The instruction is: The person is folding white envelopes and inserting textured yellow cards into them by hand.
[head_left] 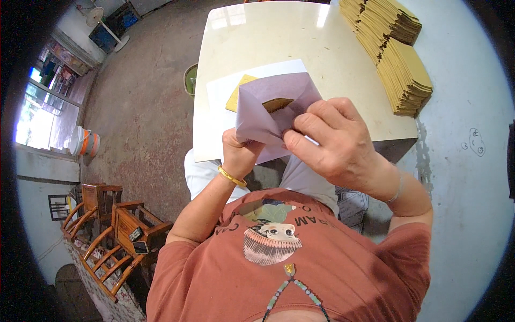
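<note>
Above the near part of a cream table (257,37), I hold a thin lilac pouch (255,115) with its mouth toward me. My left hand (240,154) is closed round its lower left side, the fingers partly hidden behind it. The thumb and fingers of my right hand (332,139) pinch its right edge. Inside the pouch, the edge of a brownish-yellow piece (278,104) shows; the rest of it is hidden. Behind the pouch lie a yellow sheet (234,98) and white paper (217,92) on the table.
Tall stacks of yellow folded paper (405,75) line the table's right edge, against a pale wall (456,177). A green-lined bin (190,80) stands left of the table. Wooden chairs (129,228), a white-and-orange bucket (85,142) and a fan (96,19) are farther left.
</note>
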`<state>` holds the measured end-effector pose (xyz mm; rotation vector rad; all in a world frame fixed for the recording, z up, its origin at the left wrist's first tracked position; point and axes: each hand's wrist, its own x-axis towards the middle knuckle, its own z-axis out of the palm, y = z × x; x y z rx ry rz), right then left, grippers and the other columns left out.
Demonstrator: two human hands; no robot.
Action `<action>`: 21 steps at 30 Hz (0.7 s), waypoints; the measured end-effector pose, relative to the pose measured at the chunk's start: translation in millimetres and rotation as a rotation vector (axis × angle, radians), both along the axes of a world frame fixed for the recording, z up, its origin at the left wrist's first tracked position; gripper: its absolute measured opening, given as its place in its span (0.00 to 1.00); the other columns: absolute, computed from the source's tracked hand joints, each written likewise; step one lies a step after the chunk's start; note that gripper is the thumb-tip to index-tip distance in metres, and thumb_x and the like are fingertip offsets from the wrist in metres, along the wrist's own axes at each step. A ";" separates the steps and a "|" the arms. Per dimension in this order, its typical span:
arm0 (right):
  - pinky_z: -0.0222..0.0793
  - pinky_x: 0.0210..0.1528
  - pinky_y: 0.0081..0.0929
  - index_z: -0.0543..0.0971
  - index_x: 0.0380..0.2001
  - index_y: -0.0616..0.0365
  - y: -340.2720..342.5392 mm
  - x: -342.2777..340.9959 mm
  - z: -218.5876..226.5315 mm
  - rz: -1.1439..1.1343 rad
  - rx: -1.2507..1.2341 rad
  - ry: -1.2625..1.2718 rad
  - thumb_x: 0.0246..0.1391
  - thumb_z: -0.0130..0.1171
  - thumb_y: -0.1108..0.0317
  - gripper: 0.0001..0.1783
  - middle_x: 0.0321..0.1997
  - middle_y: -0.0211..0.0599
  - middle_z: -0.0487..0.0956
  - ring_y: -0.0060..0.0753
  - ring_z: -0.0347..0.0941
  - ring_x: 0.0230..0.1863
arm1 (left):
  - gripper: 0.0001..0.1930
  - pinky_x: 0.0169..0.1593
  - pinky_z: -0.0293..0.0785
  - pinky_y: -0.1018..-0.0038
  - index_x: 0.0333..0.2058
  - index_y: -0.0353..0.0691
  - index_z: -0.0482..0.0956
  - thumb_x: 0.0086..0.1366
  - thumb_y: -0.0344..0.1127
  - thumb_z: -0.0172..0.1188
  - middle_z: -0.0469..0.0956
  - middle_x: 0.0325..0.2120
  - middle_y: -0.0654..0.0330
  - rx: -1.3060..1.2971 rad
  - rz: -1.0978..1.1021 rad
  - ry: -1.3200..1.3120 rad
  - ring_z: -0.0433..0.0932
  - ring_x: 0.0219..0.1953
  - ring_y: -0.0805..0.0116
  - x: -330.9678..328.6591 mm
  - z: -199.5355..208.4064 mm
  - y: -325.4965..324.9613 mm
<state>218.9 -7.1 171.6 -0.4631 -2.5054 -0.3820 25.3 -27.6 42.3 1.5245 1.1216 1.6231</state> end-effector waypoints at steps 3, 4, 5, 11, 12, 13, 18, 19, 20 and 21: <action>0.63 0.35 0.27 0.73 0.26 0.53 2.2 -8.0 -13.7 0.053 0.121 0.108 0.39 0.55 0.65 0.08 0.25 0.28 0.68 0.29 0.67 0.31 | 0.06 0.31 0.73 0.79 0.25 0.37 0.83 0.51 0.18 0.61 0.81 0.22 0.63 0.010 0.029 -0.049 0.78 0.26 0.76 1.3 -6.6 3.3; 0.63 0.35 0.27 0.73 0.27 0.53 1.7 -10.4 -18.2 0.033 0.120 0.132 0.40 0.55 0.65 0.07 0.24 0.28 0.67 0.29 0.67 0.30 | 0.06 0.31 0.73 0.79 0.25 0.37 0.83 0.51 0.18 0.61 0.81 0.22 0.63 0.011 0.030 -0.048 0.78 0.26 0.76 1.7 -7.8 4.2; 0.63 0.34 0.26 0.73 0.27 0.53 1.7 -11.3 -18.8 0.025 0.118 0.135 0.41 0.55 0.66 0.07 0.24 0.28 0.68 0.29 0.67 0.29 | 0.07 0.32 0.73 0.78 0.25 0.37 0.82 0.50 0.18 0.61 0.81 0.23 0.62 -0.001 0.027 -0.130 0.78 0.27 0.75 2.4 -8.6 5.3; 0.63 0.32 0.24 0.71 0.27 0.52 4.5 -10.9 -16.5 -0.008 0.013 0.041 0.44 0.55 0.66 0.06 0.23 0.29 0.70 0.29 0.68 0.27 | 0.08 0.38 0.73 0.75 0.25 0.39 0.82 0.46 0.18 0.62 0.81 0.25 0.60 0.019 0.054 -0.038 0.79 0.30 0.68 7.1 3.2 1.7; 0.63 0.31 0.24 0.70 0.27 0.52 7.5 -10.9 -16.9 0.011 -0.005 0.040 0.45 0.55 0.65 0.06 0.24 0.29 0.71 0.29 0.68 0.26 | 0.09 0.39 0.73 0.75 0.26 0.39 0.82 0.46 0.18 0.62 0.81 0.25 0.59 0.004 0.076 0.024 0.79 0.30 0.66 6.9 3.8 1.4; 0.63 0.31 0.24 0.70 0.27 0.52 7.7 -10.8 -17.4 0.011 -0.005 0.041 0.45 0.55 0.65 0.06 0.24 0.29 0.71 0.29 0.68 0.26 | 0.09 0.39 0.73 0.75 0.26 0.39 0.82 0.46 0.18 0.62 0.81 0.25 0.59 0.004 0.076 0.025 0.79 0.30 0.66 6.7 3.5 2.0; 0.64 0.26 0.23 0.74 0.35 0.50 12.4 -16.5 -27.2 0.066 0.035 0.237 0.47 0.55 0.63 0.10 0.28 0.27 0.73 0.26 0.69 0.24 | 0.10 0.39 0.73 0.74 0.29 0.38 0.82 0.47 0.19 0.62 0.81 0.25 0.59 0.087 0.026 -0.009 0.79 0.32 0.67 3.7 -2.9 5.5; 0.64 0.25 0.22 0.74 0.37 0.49 13.2 -16.8 -28.1 0.093 0.064 0.293 0.47 0.55 0.63 0.11 0.29 0.27 0.73 0.26 0.69 0.23 | 0.10 0.39 0.74 0.74 0.29 0.38 0.81 0.47 0.19 0.62 0.81 0.26 0.59 0.102 0.009 -0.022 0.79 0.32 0.67 3.4 -3.4 5.7; 0.64 0.24 0.22 0.75 0.39 0.49 13.3 -14.0 -26.1 0.119 0.077 0.257 0.47 0.55 0.63 0.13 0.30 0.26 0.73 0.25 0.70 0.24 | 0.09 0.39 0.74 0.74 0.29 0.38 0.81 0.47 0.19 0.62 0.81 0.25 0.59 0.051 0.005 -0.051 0.79 0.32 0.67 4.4 -2.2 4.7; 0.63 0.23 0.21 0.75 0.39 0.48 12.7 -13.4 -25.6 0.125 0.079 0.237 0.47 0.55 0.63 0.13 0.30 0.26 0.73 0.24 0.69 0.23 | 0.09 0.38 0.74 0.74 0.29 0.38 0.81 0.48 0.19 0.62 0.81 0.25 0.59 0.042 0.003 -0.074 0.79 0.31 0.68 5.9 -1.0 4.7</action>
